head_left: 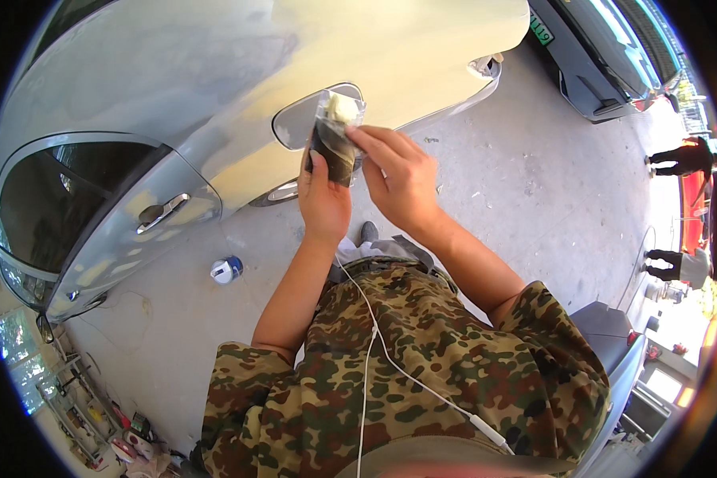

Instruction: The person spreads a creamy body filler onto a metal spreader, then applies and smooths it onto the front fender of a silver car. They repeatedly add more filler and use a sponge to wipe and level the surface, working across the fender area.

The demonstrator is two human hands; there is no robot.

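Note:
My left hand [327, 205] grips a small dark flat plate [332, 155], its thumb lying over the near side. Clear plastic [324, 105] covers or adjoins the plate's upper part, and a lump of pale yellow putty [342, 108] sits there. With bent fingers, my right hand [404, 174] pinches the right edge of the clear plastic, just below the putty. Whether plate and plastic are one piece I cannot tell. Beyond both hands is the car's side panel [406, 48], grey with broad pale yellow patches, and a grey fuel flap [295, 119].
A blue and white can [226, 270] stands on the concrete floor [518, 183] at left. The car's door handle [163, 213] juts out nearby. Another dark car [589, 56] is at the far right; two people [683, 159] are beyond it. A white cable [374, 328] hangs across my shirt.

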